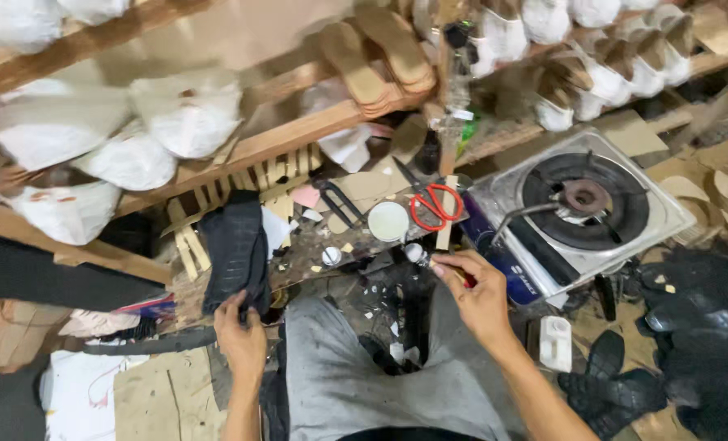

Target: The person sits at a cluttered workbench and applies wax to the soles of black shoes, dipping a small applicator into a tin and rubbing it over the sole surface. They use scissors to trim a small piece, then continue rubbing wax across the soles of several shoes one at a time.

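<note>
1. Left hand [240, 335] is closed on the lower edge of a black shoe upper [235, 249], a dark stitched piece lying upright across the low wooden workboard [315, 253], left of centre.
2. Right hand [474, 294] is curled around a small tool with a red handle [466, 278]; thumb and fingers pinch it near the front. Tip of the tool sits just beside a small shiny round piece [414, 252] at the board's near edge. Can't tell what the tool is: mostly hidden by the fingers.
3. On the board ahead of the right hand: red-handled scissors [434, 206], blades pointing up-left, just beside a round white lid [388, 220]. Black-handled pliers [337, 202] lie left of the lid.
4. Board is littered with small scraps and offcuts; tan sole-shaped cutouts [364, 186] lie behind the pliers.
5. Right of the board: single-burner gas stove [584, 204], steel top, blue front, touching the board's right end.
6. Behind: wooden racks [282, 139] with stacked tan insoles [380, 57] and white bagged bundles [188, 110].
7. Floor right: black soles [690, 310] piled up, small white block [556, 343] near the person's right knee.
8. Grey trousers [339, 376] fill the bottom centre, between both forearms.
</note>
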Available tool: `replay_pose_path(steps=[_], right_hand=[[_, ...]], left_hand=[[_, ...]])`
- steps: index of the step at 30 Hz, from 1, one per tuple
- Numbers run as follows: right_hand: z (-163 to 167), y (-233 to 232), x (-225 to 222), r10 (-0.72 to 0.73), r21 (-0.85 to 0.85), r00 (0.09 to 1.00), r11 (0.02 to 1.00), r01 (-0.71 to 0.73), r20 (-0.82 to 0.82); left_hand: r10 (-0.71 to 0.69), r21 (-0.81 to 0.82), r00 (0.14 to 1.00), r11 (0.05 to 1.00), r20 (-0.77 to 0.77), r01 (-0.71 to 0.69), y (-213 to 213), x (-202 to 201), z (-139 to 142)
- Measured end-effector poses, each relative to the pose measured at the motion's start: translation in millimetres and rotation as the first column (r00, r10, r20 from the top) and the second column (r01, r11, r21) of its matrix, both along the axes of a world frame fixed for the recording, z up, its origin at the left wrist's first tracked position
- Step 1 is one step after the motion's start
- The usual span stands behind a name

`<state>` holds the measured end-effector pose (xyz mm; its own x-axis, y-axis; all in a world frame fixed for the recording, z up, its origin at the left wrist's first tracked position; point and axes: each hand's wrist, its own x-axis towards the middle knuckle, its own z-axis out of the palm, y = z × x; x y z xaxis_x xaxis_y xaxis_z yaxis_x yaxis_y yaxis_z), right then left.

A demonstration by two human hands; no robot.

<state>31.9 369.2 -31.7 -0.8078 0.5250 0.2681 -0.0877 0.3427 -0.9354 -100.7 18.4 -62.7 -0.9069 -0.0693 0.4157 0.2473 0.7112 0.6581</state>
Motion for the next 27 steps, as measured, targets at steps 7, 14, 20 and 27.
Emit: replay_pose_path(steps=[7, 14, 20, 27], right_hand=[[-2.8, -0.7, -94.2, 0.078, -0.003, 0.991, 0.997, -0.079, 0.107], [20.7, -17.2, -138.1, 0.033, 0.449, 0.994, 0.89, -0.075, 0.1], [23.5, -24.0, -137.7, 0.012, 0.73, 0.981, 0.667, -0.151, 0.192], [14.2, -23.6, -134.6, 0.049, 0.78, 0.983, 0.601, -0.173, 0.179]], left_hand=[[0.103, -0.124, 0.971, 0.983, -0.216, -0.132, -10.3, -35.7, 30.4], [0.039, -0.129, 0.968, 0.989, -0.249, -0.073, -11.0, -59.1, 57.0], [-0.015, 0.538, 0.849, 0.767, -0.529, 0.349, -12.1, 5.0, 67.0], [-0.099, 0.926, 0.981, -0.356, -0.17, 0.124, -49.2, 44.3, 10.1]])
